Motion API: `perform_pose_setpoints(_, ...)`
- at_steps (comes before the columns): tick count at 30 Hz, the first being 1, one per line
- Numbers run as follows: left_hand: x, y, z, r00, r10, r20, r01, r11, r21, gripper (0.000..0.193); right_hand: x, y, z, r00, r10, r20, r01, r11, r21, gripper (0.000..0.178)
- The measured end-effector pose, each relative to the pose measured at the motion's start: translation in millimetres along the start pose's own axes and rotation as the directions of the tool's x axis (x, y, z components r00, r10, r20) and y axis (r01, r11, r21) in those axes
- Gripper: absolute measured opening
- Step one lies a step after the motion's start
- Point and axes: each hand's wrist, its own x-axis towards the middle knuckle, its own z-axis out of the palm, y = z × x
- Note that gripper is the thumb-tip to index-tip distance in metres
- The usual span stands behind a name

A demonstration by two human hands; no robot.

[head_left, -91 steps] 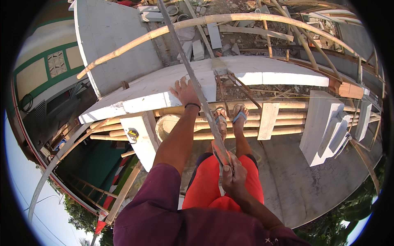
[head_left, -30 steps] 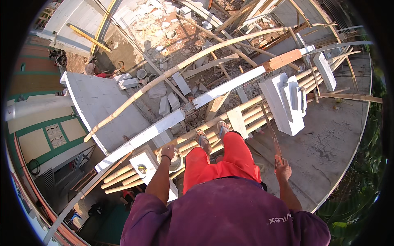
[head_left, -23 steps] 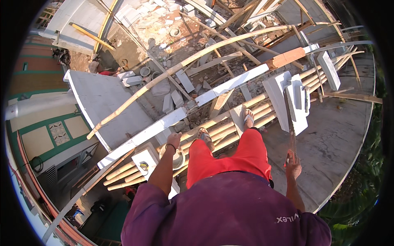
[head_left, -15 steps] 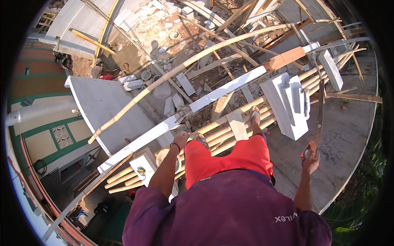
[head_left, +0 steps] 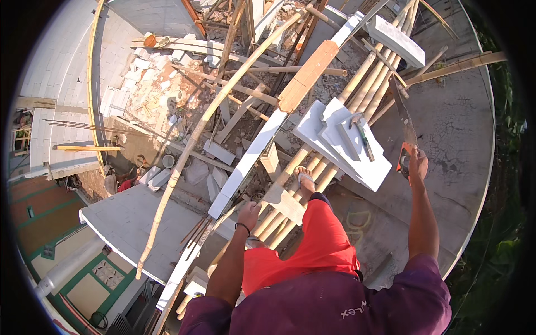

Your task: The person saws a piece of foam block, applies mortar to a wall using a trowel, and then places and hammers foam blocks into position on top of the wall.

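Note:
My right hand (head_left: 417,166) is closed round the orange-and-black handle of a hand saw (head_left: 409,120), held out to my right with its long blade pointing away from me. My left hand (head_left: 249,214), a dark band at its wrist, hangs in front of me with the fingers curled in; nothing shows in it. It is nearest to the row of white blocks (head_left: 245,166) topping the wall. Ahead of me a stack of white lightweight blocks (head_left: 335,146) rests on bamboo poles (head_left: 365,84), and a hammer (head_left: 364,138) lies on top.
I stand high on the bamboo poles, one sandalled foot (head_left: 305,181) forward. A long curved bamboo pole (head_left: 195,134) crosses on the left. Below lies rubble (head_left: 162,92). Another white block (head_left: 396,40) sits farther along the poles. A grey concrete slab (head_left: 446,139) extends on the right.
My view has turned to the right, and I have stepped forward along the poles towards the block stack. The saw stays in my right hand.

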Motion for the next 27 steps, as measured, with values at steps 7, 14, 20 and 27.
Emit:
perform_pose_setpoints(7,168,195,51,0.98,0.146,-0.135,-0.156,0.985,-0.069,0.046,128,48,74,0.995,-0.021,0.1,0.019,1.0,0.016,0.047)
perform_pose_setpoints(14,375,264,79,0.876,0.383,-0.293,-0.303,0.91,0.282,0.053,231,50,182,0.988,-0.052,0.143,0.002,0.945,0.328,0.036)
perform_pose_setpoints(20,497,267,125,0.887,0.404,-0.225,-0.284,0.86,0.424,0.065,339,112,309,0.954,-0.283,-0.103,0.259,0.945,-0.2,0.038)
perform_pose_setpoints(27,502,283,165,0.918,0.371,-0.142,-0.259,0.83,0.494,0.069,436,187,422,0.917,-0.379,0.124,0.37,0.693,-0.619,0.044)
